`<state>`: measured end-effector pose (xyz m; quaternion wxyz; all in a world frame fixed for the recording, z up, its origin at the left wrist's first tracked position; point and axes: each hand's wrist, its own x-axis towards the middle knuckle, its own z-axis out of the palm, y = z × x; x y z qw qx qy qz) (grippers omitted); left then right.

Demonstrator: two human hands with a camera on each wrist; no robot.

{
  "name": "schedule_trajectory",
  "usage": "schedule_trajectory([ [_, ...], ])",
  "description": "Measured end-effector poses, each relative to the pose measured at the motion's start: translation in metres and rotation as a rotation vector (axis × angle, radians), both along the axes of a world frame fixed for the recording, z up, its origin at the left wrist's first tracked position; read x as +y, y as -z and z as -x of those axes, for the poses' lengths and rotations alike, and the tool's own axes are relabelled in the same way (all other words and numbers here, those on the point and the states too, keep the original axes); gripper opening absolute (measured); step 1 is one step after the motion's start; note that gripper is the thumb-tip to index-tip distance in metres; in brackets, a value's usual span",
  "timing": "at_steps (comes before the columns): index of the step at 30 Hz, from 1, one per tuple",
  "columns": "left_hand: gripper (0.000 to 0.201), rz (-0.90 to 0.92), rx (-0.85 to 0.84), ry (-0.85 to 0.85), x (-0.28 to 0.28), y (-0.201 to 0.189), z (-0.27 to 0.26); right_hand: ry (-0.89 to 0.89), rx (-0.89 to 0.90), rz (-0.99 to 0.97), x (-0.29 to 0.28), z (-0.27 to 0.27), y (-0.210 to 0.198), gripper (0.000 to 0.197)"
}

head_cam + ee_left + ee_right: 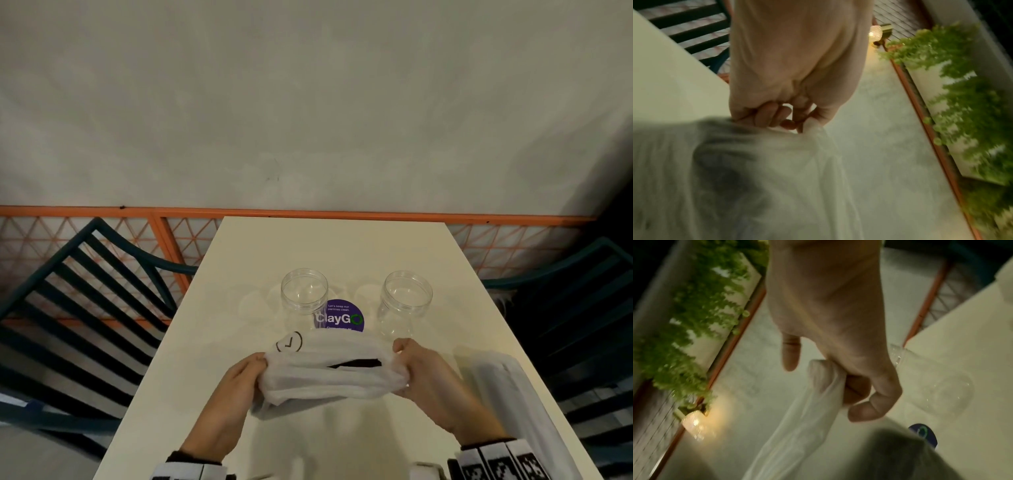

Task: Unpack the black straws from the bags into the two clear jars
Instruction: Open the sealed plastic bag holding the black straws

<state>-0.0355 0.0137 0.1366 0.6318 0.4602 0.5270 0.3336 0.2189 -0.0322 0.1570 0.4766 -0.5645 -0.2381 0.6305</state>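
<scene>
Both hands hold a white translucent bag (329, 370) over the near half of the table. My left hand (239, 383) grips its left end (777, 146), fingers (774, 116) curled into the plastic. My right hand (421, 373) pinches the right end (818, 386) between thumb and curled fingers (869, 410). A dark slit of black straws (356, 363) shows through the bag's top. Two clear jars stand open and empty behind the bag, the left jar (304, 294) and the right jar (406, 301), which also shows blurred as the jar (941, 386) in the right wrist view.
A second white bag (503, 387) lies on the table (342, 246) at the right. A purple round sticker (339, 318) sits between the jars. Dark slatted chairs (85, 291) flank the table. An orange rail (308, 213) and a wall run behind.
</scene>
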Motion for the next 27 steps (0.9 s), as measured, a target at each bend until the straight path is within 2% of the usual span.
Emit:
schedule_trajectory([
  [2, 0.036, 0.056, -0.106, -0.008, 0.002, 0.000, -0.002, -0.053, -0.333, 0.011, 0.000, 0.005, 0.003, 0.023],
  [4, 0.038, 0.144, -0.218, -0.033, 0.002, 0.002, -0.005, -0.034, -0.615, 0.000, 0.003, 0.010, 0.012, 0.015],
  [7, 0.040, 0.240, -0.383, -0.041, 0.001, -0.002, -0.009, -0.004, -0.746, 0.019, 0.010, 0.010, 0.017, 0.009],
  [9, 0.033, 0.248, -0.449, -0.064, -0.001, -0.005, -0.009, -0.003, -0.709, 0.086, 0.013, 0.005, 0.020, 0.008],
  [10, 0.027, 0.220, -0.429, -0.072, -0.002, -0.004, -0.008, -0.016, -0.677, 0.131, 0.014, 0.002, 0.021, 0.009],
  [12, 0.028, 0.127, -0.265, -0.030, -0.004, 0.001, -0.004, -0.057, -0.620, 0.202, 0.014, -0.004, 0.024, 0.008],
  [14, 0.050, 0.037, -0.033, 0.026, -0.004, 0.008, -0.001, -0.033, -0.544, 0.199, 0.013, -0.011, 0.025, 0.011],
  [15, 0.050, -0.001, 0.065, 0.039, -0.004, 0.008, 0.000, -0.010, -0.509, 0.177, 0.012, -0.013, 0.026, 0.013],
  [17, 0.026, -0.035, 0.197, 0.005, -0.001, 0.010, 0.002, 0.008, -0.431, 0.123, 0.010, -0.013, 0.024, 0.013],
  [19, 0.010, -0.058, 0.239, -0.077, 0.001, 0.009, 0.002, -0.002, -0.302, 0.072, 0.007, -0.008, 0.019, 0.005],
  [21, 0.008, -0.091, 0.234, -0.176, 0.003, 0.011, 0.003, 0.003, -0.192, 0.036, 0.006, -0.006, 0.014, 0.009],
  [23, 0.018, -0.082, 0.231, -0.248, 0.004, 0.013, 0.004, 0.021, -0.128, 0.028, 0.006, -0.004, 0.013, 0.014],
  [27, 0.009, -0.088, 0.195, -0.205, 0.002, 0.015, 0.001, 0.054, 0.059, 0.079, 0.008, 0.001, 0.015, 0.014],
])
